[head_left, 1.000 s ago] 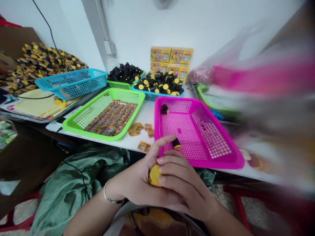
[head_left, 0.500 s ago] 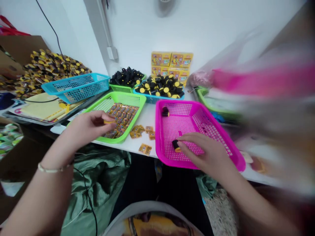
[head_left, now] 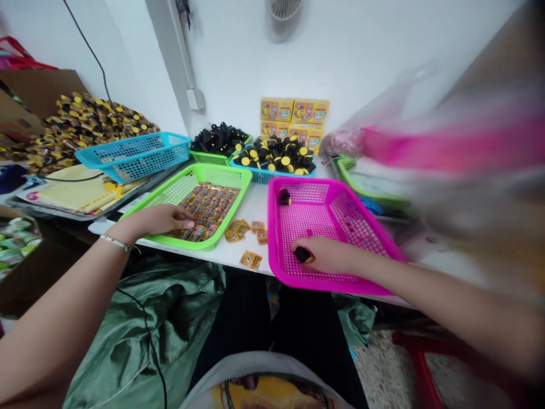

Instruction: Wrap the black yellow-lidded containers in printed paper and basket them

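My left hand (head_left: 172,221) is lowered into the near left corner of the green basket (head_left: 149,207), its fingers bent together. What they hold, if anything, is hidden. Rows of small printed wrapped pieces (head_left: 210,204) fill the basket's right side, just beyond my fingertips. Inside the pink basket (head_left: 272,238), my right hand (head_left: 326,254) is closed around a small black cylinder with a yellow end (head_left: 303,254). Another black cylinder (head_left: 284,197) lies in that basket's far left corner. Several flat printed stickers or labels (head_left: 250,259) rest on the white table between the two baskets.
Behind stand a blue basket (head_left: 259,175) of black-and-yellow cylinders and a green one with black parts (head_left: 219,138). Yellow printed boxes (head_left: 293,116) are stacked against the wall. An angled blue basket (head_left: 131,153) sits left, before a large heap of pieces (head_left: 80,125). Blurred plastic (head_left: 447,153) covers the right.
My left hand has dropped from above the green basket's edge down into it; the yellow piece it pinched no longer shows. My right hand has closed round the black cylinder.
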`<action>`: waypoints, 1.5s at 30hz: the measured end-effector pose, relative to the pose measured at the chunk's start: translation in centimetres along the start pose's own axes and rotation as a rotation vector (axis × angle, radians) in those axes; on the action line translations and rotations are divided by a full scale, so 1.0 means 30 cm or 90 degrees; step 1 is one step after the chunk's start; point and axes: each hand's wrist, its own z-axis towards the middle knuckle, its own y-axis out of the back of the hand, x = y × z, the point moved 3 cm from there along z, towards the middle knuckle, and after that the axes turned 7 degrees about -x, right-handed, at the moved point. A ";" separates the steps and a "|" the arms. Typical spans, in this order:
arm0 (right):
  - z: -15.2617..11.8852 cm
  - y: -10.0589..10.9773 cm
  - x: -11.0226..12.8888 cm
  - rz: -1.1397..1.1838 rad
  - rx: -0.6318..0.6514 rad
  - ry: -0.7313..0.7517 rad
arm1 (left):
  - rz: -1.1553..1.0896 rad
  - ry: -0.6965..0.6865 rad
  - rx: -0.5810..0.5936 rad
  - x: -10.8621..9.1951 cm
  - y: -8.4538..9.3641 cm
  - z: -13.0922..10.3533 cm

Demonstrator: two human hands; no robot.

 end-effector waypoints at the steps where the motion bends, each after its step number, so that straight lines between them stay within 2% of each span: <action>1: -0.004 0.005 0.002 0.006 -0.010 0.007 | 0.007 -0.041 -0.024 -0.032 0.000 -0.027; 3: -0.011 0.029 0.011 0.017 -0.045 0.007 | 0.037 -0.099 -0.068 -0.098 -0.034 -0.107; 5: -0.022 0.062 0.032 0.036 -0.097 -0.004 | 0.062 -0.175 -0.084 -0.160 -0.124 -0.215; 6: -0.029 0.077 0.048 0.051 -0.125 -0.009 | 0.068 -0.215 -0.055 -0.183 -0.192 -0.271; 7: -0.039 0.091 0.067 0.070 -0.152 -0.013 | 0.110 -0.312 0.027 -0.206 -0.275 -0.328; 10: -0.085 0.114 0.128 0.148 -0.243 -0.035 | 0.148 -0.342 0.073 -0.205 -0.461 -0.430; 12: -0.123 0.113 0.162 0.265 -0.293 -0.060 | 0.148 -0.329 0.078 -0.191 -0.510 -0.446; 14: -0.160 0.102 0.189 0.383 -0.316 -0.073 | 0.125 -0.331 0.092 -0.185 -0.499 -0.434; 17: -0.201 0.078 0.211 0.453 -0.331 -0.069 | 0.059 -0.334 0.091 -0.199 -0.427 -0.399; 21: -0.236 0.056 0.215 0.489 -0.379 -0.083 | -0.044 -0.288 0.030 -0.244 -0.354 -0.382; 23: -0.248 0.046 0.223 0.494 -0.394 -0.095 | -0.159 -0.230 -0.004 -0.269 -0.335 -0.395; 27: -0.257 0.022 0.250 0.500 -0.417 -0.094 | -0.467 -0.140 0.003 -0.320 -0.323 -0.439; 31: -0.252 -0.003 0.264 0.519 -0.448 -0.038 | -0.545 -0.028 0.002 -0.339 -0.348 -0.469; 33: -0.247 -0.012 0.264 0.529 -0.456 -0.019 | -0.555 -0.003 0.001 -0.337 -0.363 -0.480; 37: -0.249 -0.011 0.258 0.552 -0.499 -0.019 | -0.552 -0.008 0.038 -0.325 -0.378 -0.502; 40: -0.256 -0.002 0.266 0.581 -0.513 -0.022 | -0.513 -0.060 0.094 -0.325 -0.380 -0.514; 43: -0.251 0.009 0.293 0.585 -0.493 -0.020 | -0.468 -0.146 0.117 -0.337 -0.377 -0.517; 45: -0.238 0.013 0.316 0.593 -0.452 -0.008 | -0.466 -0.185 0.118 -0.348 -0.374 -0.518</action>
